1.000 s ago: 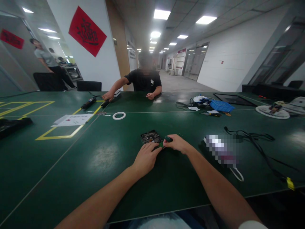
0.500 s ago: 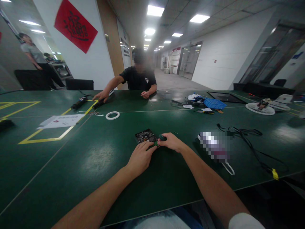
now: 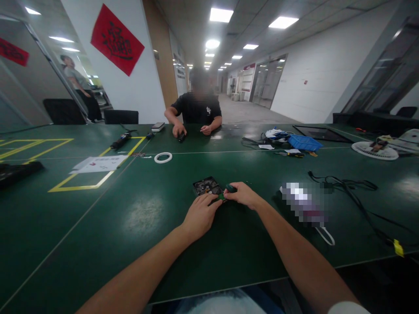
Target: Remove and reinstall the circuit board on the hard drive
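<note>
A hard drive with a dark metal body and a strip of green circuit board lies flat on the green table. My left hand grips its near edge, the fingers over the drive and the thumb by the green board. My right hand is closed around a screwdriver with a dark green handle. Its tip sits at the right end of the drive, by the board; my fingers hide the shaft and the exact contact.
Across the table sits a person, one hand on a small black object. A white ring and paper sheets lie left. To the right are a blurred-out object, black cables and a blue basket.
My view has turned slightly left, shifting everything right. The person opposite has drawn a reaching arm back toward the body with a black object. My hands stay at the drive.
</note>
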`<action>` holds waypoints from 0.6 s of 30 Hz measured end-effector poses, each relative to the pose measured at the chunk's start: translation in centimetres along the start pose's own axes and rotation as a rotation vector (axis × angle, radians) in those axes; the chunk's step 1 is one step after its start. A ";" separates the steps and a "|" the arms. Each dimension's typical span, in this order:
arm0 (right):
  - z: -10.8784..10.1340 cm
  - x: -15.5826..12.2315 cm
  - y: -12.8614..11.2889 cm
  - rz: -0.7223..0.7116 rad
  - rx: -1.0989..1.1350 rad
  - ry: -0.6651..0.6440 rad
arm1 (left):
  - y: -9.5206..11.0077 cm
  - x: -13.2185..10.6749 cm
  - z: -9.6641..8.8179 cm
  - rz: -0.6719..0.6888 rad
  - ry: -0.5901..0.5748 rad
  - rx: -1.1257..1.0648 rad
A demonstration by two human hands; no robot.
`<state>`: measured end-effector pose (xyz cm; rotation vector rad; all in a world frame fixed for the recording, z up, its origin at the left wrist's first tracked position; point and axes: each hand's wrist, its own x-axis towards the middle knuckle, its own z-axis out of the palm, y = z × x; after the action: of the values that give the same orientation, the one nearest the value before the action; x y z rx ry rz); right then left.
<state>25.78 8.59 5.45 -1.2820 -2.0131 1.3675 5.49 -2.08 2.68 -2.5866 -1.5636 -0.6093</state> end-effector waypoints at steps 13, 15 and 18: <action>0.1 1.2 1.7 0.049 0.145 -0.032 | -0.2 0.1 0.1 0.024 0.016 -0.015; 0.2 1.2 1.9 0.055 0.183 -0.039 | -0.3 0.0 0.1 0.029 0.020 -0.015; 0.0 1.2 1.9 0.061 0.249 -0.046 | -0.3 -0.1 0.1 0.033 0.026 -0.019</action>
<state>25.99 9.79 3.60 -1.2175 -1.7774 1.6304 5.27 -1.95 2.49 -2.6018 -1.5118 -0.6556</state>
